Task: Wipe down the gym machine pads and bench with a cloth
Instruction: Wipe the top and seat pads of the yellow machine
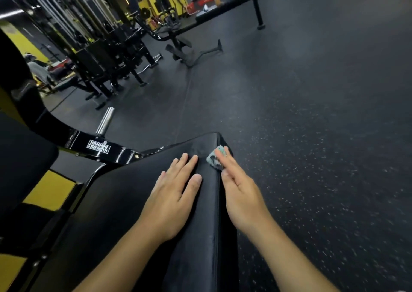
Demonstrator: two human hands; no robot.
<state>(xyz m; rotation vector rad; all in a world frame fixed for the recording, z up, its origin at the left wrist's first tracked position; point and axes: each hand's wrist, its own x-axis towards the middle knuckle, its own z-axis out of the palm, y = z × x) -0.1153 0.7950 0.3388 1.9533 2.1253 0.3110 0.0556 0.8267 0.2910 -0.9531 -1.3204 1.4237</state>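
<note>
At the far left the frame (98, 145) of the machine runs in to meet the pad's (133, 202) left edge, its chrome peg (106, 120) standing just beyond, and the pad itself stretches away from me, long axis running from my body toward its far right corner, where it narrows and rounds off. My left hand (174, 193) lies flat on the pad's top near the right edge, fingers straight and together, gripping nothing; I judge I have it there to brace myself and steady the pad while the other hand works. Just over that right edge my right hand (240, 193) sits against the pad's side face, fingers stretched forward and pressing the cloth (215, 159) onto the side, close to the far right corner. The fingers look straight rather than curled round it, so I am pushing it, not pinching it. The cloth is a small bunched wad, pale with a dark print, touching the edge where top meets side; too crumpled to show any long axis of its own. My fingers point along the edge toward the corner, which suits a stroke down the pad's length. Beyond, to the right, speckled floor (323, 135).
</note>
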